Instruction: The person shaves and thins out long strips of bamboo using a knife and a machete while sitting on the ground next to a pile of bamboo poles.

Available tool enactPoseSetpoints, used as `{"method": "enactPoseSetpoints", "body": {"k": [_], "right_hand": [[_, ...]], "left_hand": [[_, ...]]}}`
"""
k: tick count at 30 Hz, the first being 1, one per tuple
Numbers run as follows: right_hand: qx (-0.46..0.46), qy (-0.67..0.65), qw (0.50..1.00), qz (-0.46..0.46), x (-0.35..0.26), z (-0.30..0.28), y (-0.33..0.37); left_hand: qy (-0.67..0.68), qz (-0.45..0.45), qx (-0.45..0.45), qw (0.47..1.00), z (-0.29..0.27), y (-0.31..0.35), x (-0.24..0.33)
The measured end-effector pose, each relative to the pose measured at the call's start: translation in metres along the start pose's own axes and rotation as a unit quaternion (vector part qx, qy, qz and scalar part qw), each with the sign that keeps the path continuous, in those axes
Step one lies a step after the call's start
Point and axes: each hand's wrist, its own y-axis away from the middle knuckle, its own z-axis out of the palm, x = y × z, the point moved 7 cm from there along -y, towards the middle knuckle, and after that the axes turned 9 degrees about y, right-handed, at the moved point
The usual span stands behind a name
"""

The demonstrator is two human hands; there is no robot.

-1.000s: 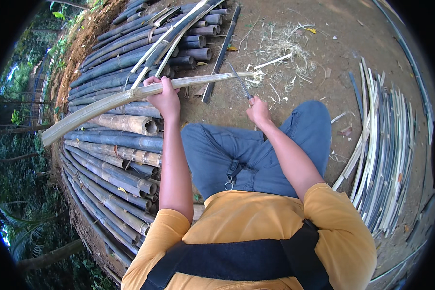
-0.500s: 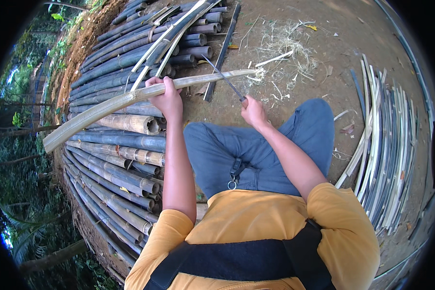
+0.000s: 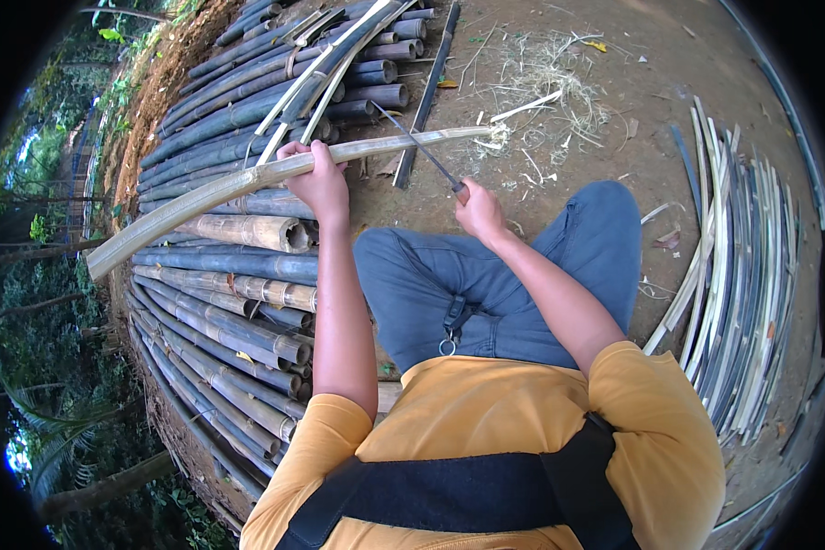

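Observation:
My left hand (image 3: pixel 319 181) is wrapped round a long split bamboo strip (image 3: pixel 202 195), its pale inner side facing up. The strip runs from the far left across to a frayed end in front of me. In my right hand (image 3: pixel 479 209) is the handle of a long, narrow knife (image 3: pixel 428 156). Its dark blade slants up to the left and crosses the strip to the right of my left hand. Whether the edge is biting into the bamboo I cannot make out.
Cut bamboo poles (image 3: pixel 229 266) are piled along my left, with pale split lengths (image 3: pixel 312 82) lying on top. Thin shavings (image 3: pixel 559 96) litter the dirt ahead. A dark strip (image 3: pixel 428 92) lies on the ground beside the pile. Many slender bamboo slats (image 3: pixel 738 284) are stacked to my right.
The view has shifted slightly, moving most things a little to the right. The knife's tip has swung slightly to the left relative to the bamboo strip. Both grips are unchanged.

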Motion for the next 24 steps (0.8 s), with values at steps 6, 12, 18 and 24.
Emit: {"method": "enactPoseSetpoints", "body": {"k": [6, 12, 18, 24], "right_hand": [[-0.021, 0.044, 0.999, 0.019, -0.010, -0.009, 0.013], [-0.018, 0.036, 0.999, 0.028, 0.001, -0.008, 0.005], [-0.054, 0.041, 0.998, 0.016, -0.010, -0.019, 0.020], [-0.040, 0.015, 0.999, 0.021, -0.033, -0.020, 0.033]], "left_hand": [[-0.002, -0.023, 0.035, 0.999, -0.018, 0.002, -0.012], [-0.001, -0.028, 0.026, 0.999, -0.011, 0.008, -0.003], [-0.005, -0.007, 0.011, 1.000, -0.005, 0.009, 0.001], [-0.001, -0.024, 0.014, 1.000, -0.008, 0.002, -0.002]]}}
